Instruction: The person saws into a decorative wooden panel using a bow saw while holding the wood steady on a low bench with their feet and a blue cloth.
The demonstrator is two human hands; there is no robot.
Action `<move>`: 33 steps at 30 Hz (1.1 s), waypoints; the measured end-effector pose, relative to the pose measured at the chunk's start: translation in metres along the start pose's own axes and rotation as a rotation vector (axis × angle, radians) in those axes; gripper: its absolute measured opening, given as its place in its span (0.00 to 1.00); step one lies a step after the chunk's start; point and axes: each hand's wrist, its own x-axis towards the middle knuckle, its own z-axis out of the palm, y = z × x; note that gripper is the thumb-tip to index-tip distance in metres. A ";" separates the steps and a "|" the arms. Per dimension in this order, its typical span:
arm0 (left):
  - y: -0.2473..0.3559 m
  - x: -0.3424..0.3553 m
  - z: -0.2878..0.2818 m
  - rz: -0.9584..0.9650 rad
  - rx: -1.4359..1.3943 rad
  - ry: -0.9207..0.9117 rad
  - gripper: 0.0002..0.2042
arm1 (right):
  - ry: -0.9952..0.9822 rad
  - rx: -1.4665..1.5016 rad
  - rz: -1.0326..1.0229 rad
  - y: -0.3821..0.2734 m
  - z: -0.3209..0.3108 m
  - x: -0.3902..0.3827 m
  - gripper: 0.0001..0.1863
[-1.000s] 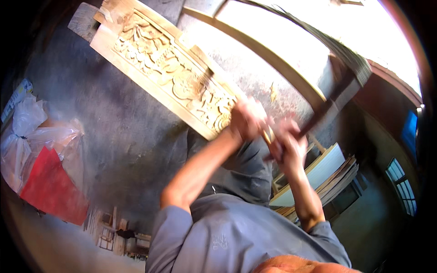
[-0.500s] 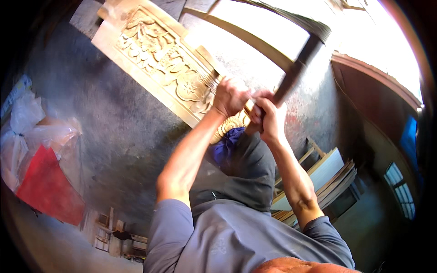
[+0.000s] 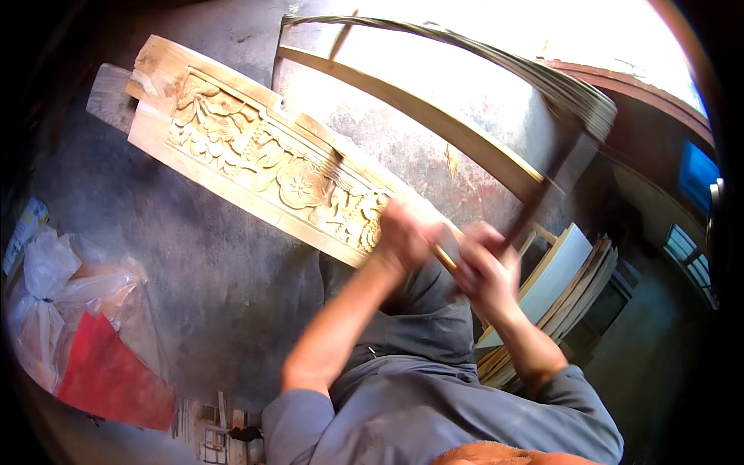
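A wooden frame saw [image 3: 434, 93], with a twisted cord along its top and a wooden bar below, stretches across the upper right. My right hand [image 3: 488, 271] is closed around the lower part of its near end post. The saw's blade cannot be made out. A pale wooden board [image 3: 232, 194] with carved flowers and leaves lies slantwise, its near end above my legs. My left hand [image 3: 407, 236] is a blurred fist at the board's near end; what it grips is hidden. A short yellowish strip [image 3: 444, 260] shows between my hands.
Clear plastic bags [image 3: 70, 271] and a red sheet [image 3: 112, 376] are at the left. Boards and planks [image 3: 573, 287] lean together at my right. The dark floor [image 3: 201, 294] is stained, and bright light falls from the upper right.
The view has shifted, showing more of the board. The saw's near end and my right hand have moved right and down, leaving a wider gap between my hands.
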 end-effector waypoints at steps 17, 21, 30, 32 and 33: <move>0.049 -0.008 0.002 -0.014 -0.083 0.240 0.26 | -0.033 0.037 0.048 -0.021 -0.017 -0.048 0.03; -0.096 0.012 -0.011 0.017 0.095 0.142 0.14 | -0.096 0.046 -0.101 0.026 0.061 0.090 0.03; 0.192 0.003 -0.016 -0.081 -0.253 0.229 0.27 | -0.091 -0.103 -0.090 -0.085 -0.069 -0.171 0.11; 0.156 0.003 -0.008 -0.067 -0.188 0.205 0.25 | -0.047 -0.062 -0.014 -0.078 -0.059 -0.151 0.09; 0.126 0.000 -0.007 -0.069 -0.147 0.195 0.25 | -0.060 -0.076 -0.028 -0.056 -0.049 -0.117 0.08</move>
